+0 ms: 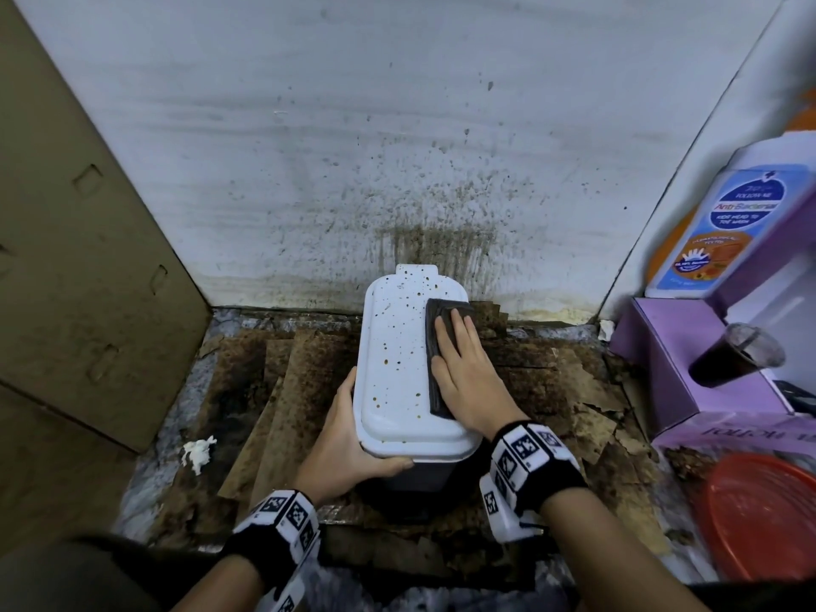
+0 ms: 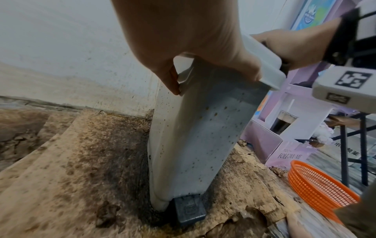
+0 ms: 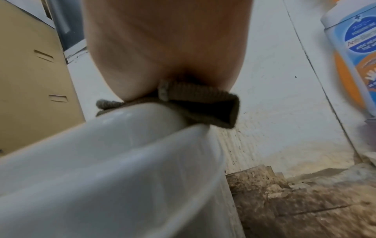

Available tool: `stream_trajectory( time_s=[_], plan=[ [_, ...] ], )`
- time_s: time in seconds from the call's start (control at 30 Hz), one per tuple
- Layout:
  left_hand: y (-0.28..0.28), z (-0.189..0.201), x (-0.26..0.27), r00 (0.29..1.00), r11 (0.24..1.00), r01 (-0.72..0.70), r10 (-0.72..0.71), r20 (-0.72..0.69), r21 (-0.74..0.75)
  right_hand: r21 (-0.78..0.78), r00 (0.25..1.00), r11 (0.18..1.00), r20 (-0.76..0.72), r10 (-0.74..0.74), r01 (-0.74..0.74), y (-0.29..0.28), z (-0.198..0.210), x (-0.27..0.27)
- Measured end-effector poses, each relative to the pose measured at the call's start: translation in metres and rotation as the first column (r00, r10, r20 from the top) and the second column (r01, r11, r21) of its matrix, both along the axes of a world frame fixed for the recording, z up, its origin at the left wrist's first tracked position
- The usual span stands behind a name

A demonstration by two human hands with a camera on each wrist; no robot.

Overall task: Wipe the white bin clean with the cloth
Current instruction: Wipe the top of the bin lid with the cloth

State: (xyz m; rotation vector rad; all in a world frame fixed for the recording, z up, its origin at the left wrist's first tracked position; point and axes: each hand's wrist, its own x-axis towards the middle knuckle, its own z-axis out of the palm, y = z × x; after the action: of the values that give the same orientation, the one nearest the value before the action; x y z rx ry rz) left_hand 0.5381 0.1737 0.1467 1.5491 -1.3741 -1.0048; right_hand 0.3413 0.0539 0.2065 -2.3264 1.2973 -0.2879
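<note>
Count: one white bin [image 1: 399, 368], one dark folded cloth [image 1: 441, 346], two hands. Also one brown cardboard panel [image 1: 79, 258] at left, one orange basket [image 1: 764, 519] at lower right, one purple box [image 1: 662, 360] and one lotion bottle [image 1: 746, 223] at right, one scrap of white tissue [image 1: 198, 452] on the floor.

The bin stands upright on stained cardboard sheets [image 1: 273, 390] close to the spattered white wall [image 1: 353, 148]. Its lid is closed and dotted with brown specks, mostly on the left and middle.

Left hand [image 1: 349, 439]: grips the bin's near left corner just under the lid rim, thumb across the front, fingers wrapped along the left side. In the left wrist view the fingertips [image 2: 173, 87] curl under the lid edge.

Right hand [image 1: 463, 368]: lies flat, fingers straight and together, palm down on the cloth, pressing it onto the right half of the lid. Right wrist view shows the cloth [image 3: 195, 103] folded double, overhanging the lid's right edge.
</note>
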Motion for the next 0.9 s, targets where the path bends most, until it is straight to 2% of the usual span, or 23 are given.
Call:
stream_trajectory(
  time_s=[0.17,0.33,0.47,0.63,0.77,0.9],
  plan=[
    [0.002,0.002,-0.002,1.0,1.0,0.001,-0.001,0.015,-0.012,0.002,1.0,1.0,0.007,-0.013,0.013,-0.002,-0.005,0.005],
    [0.003,0.005,-0.001,0.999,1.0,-0.001,0.001,0.036,0.004,-0.04,0.987,0.999,0.159,-0.021,0.028,0.03,-0.014,-0.007],
    [0.002,0.0,-0.001,1.0,1.0,-0.01,0.01,0.026,0.006,-0.09,0.97,0.991,0.233,-0.072,0.095,0.063,-0.023,-0.013],
    [0.003,-0.001,-0.002,1.0,1.0,-0.024,0.024,0.009,0.001,-0.03,0.899,0.974,0.393,-0.195,0.224,0.084,-0.029,-0.005],
    [0.002,-0.001,-0.001,1.0,1.0,-0.022,0.022,-0.009,0.004,-0.074,0.929,0.977,0.333,-0.164,0.199,0.067,-0.027,-0.005],
    [0.002,0.0,-0.001,1.0,1.0,-0.013,0.013,-0.003,0.005,0.052,0.963,0.994,0.247,-0.107,0.097,0.028,-0.013,-0.005]
  ],
)
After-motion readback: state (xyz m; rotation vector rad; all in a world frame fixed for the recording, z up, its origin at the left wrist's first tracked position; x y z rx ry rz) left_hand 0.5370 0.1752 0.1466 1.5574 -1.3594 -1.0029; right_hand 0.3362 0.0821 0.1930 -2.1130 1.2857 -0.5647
